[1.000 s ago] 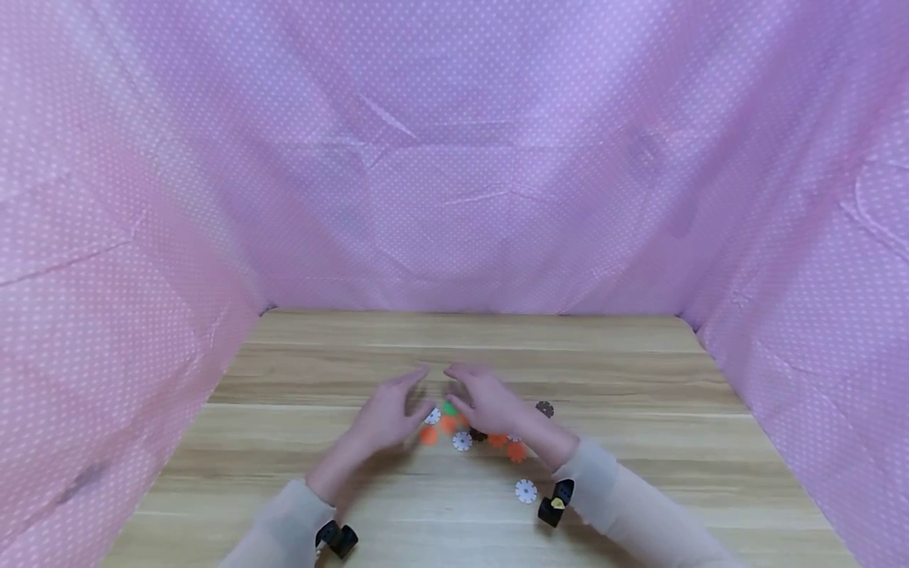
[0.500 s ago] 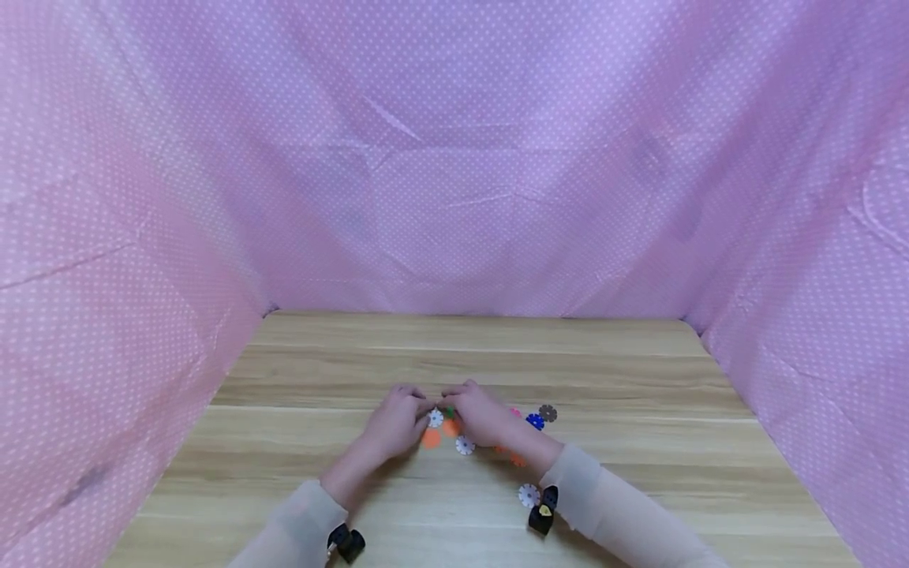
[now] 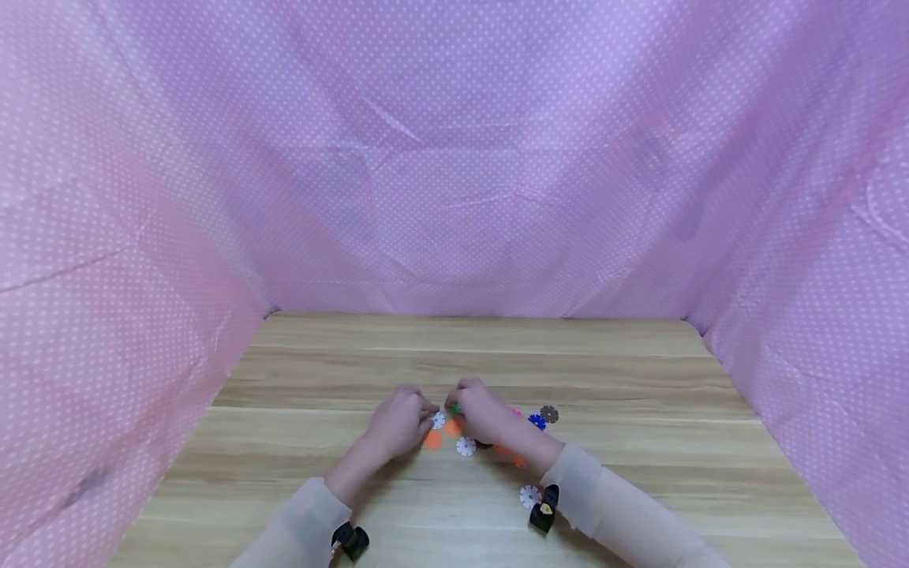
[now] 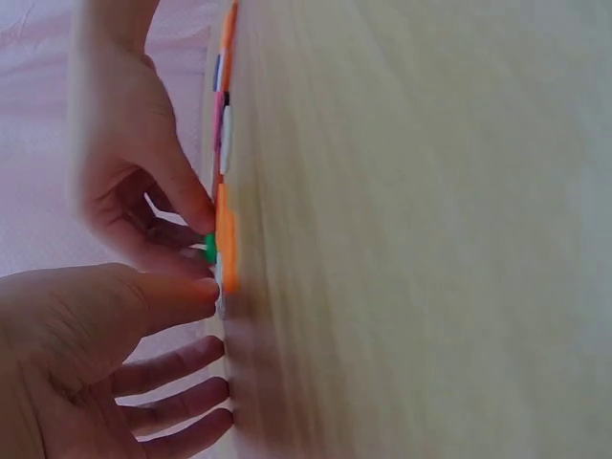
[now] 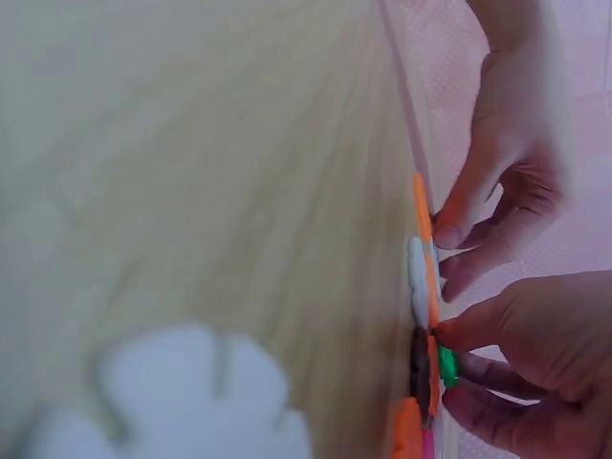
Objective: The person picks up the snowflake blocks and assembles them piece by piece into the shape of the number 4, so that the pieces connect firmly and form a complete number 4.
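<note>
Green disc (image 3: 455, 409) shifts slightly right at lower centre, right hand (image 3: 479, 413) fingers pinching it; left hand (image 3: 398, 422) fingers pinch adjacent white disc (image 3: 439, 421); grip rims, keep slots exposed

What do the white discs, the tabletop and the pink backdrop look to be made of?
White discs: probably plastic, matte; evenly coloured with notched edges.
Tabletop: wood or wood-look laminate, low sheen; streaky grain shows.
Pink backdrop: likely dotted fabric; it creases and drapes, though thin sheeting is possible.
</note>
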{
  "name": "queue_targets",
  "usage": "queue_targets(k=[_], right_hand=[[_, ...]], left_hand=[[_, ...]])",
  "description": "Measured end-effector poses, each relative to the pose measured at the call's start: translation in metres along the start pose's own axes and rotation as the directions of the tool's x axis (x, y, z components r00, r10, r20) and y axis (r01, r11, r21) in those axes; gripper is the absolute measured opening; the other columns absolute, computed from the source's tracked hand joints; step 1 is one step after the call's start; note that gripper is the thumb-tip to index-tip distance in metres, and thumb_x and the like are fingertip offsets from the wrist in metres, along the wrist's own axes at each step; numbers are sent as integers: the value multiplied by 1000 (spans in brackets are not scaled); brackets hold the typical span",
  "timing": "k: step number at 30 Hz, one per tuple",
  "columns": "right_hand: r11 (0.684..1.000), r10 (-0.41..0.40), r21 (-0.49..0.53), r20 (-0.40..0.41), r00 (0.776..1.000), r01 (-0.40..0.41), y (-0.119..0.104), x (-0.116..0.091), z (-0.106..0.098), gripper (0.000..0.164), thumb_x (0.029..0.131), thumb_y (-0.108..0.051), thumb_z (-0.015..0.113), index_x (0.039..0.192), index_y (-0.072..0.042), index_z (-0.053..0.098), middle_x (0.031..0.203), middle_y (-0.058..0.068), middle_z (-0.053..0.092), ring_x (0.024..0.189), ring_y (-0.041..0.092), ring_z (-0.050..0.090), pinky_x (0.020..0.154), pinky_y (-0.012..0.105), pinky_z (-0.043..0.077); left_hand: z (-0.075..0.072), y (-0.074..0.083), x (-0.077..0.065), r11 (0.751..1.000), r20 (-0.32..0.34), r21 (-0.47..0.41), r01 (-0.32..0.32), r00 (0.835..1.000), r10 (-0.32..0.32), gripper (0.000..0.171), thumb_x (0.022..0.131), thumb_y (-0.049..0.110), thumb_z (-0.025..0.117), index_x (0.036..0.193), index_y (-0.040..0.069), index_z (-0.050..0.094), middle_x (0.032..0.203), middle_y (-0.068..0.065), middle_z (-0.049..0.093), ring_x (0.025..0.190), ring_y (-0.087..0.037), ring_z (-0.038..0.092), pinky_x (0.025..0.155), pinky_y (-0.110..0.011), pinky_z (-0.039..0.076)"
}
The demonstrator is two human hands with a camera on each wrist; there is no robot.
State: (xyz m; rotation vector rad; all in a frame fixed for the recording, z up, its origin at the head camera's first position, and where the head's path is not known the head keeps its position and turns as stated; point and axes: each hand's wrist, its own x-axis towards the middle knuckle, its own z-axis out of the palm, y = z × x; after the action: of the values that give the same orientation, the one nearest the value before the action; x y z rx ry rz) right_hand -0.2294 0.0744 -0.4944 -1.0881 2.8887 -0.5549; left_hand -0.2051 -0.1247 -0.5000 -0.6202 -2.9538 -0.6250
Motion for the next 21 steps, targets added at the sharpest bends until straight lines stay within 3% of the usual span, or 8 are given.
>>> queue_targets(k=[6,10,15,21], right_hand=[[992,20,123,-30,999,-16,7,0,-3,16,89,3,78,104,-4,78,96,9,71,88,20,68,76,27,65],[984,45,175,-47,998,-36,11,-3,-9,12,91,4,76,99,-5,79,96,7,75,88,17,71,75,25,65],[977,57,209,-53,997,-45,14,-10,-18,13,94,4,73,101,-5,80,98,7,77,91,18,73,80,26,68],[976,67,211,-62,996,-52,15,-17,-27,12,96,2,73,103,-5,79,100,6,77,94,19,74,83,28,69]], left_hand=[[-3,4,2,999,48,-34,27,999,-26,10,90,3,79,98,7,84,97,-5,72,95,-23,67,83,-43,66],[-7,3,5,997,77,-73,-25,997,31,12,88,-4,74,90,5,81,92,-6,72,93,-24,68,87,-44,66],[-16,1,2,992,148,-109,-68,985,84,19,85,-6,75,101,0,82,100,-12,76,102,-31,71,96,-49,66],[-23,0,-1,991,220,-117,-62,971,87,15,87,-2,80,101,3,84,97,-8,77,93,-20,69,85,-38,67]])
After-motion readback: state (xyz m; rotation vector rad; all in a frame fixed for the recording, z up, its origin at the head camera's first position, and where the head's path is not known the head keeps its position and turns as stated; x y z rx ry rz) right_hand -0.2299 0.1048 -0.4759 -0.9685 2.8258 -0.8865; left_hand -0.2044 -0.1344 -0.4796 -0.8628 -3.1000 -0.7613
